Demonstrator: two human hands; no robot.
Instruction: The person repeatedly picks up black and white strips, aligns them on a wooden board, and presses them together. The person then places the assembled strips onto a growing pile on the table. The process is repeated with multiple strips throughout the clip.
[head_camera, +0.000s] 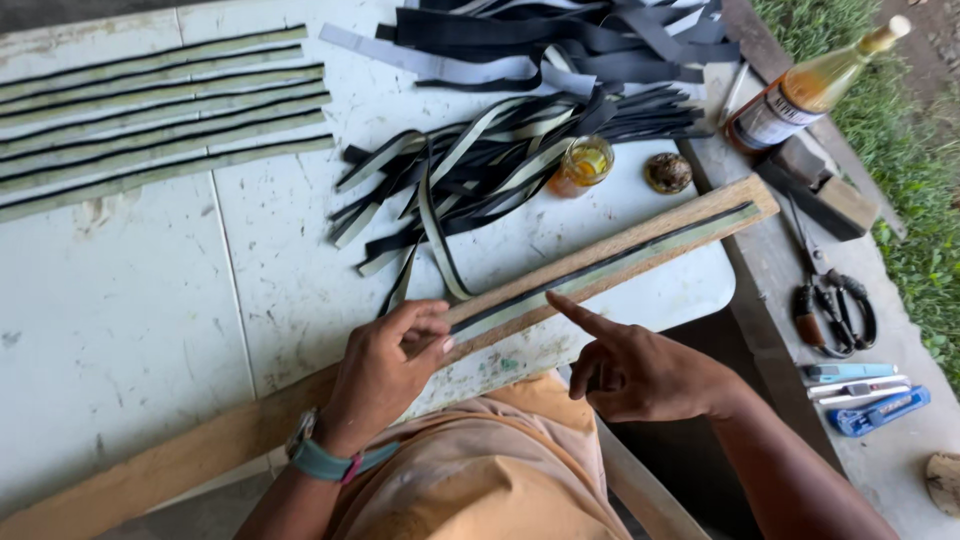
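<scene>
Right now a long rough wooden plank (620, 260) runs diagonally across the scuffed white table (130, 320), with a flat pale-green strip edged in black (600, 270) lying along it. The left hand (385, 370) presses its bent fingers down on the strip's lower end, gripping nothing. The right hand (640, 375) is loosely curled, index finger extended and touching the strip at centre frame. Above, a small glass (582, 165) holds amber liquid beside a tangle of black strips (500, 150).

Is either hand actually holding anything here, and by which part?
Nothing is gripped. The left hand presses down on the near end of the strip on the wooden board; the right hand touches it with the index fingertip.
</scene>
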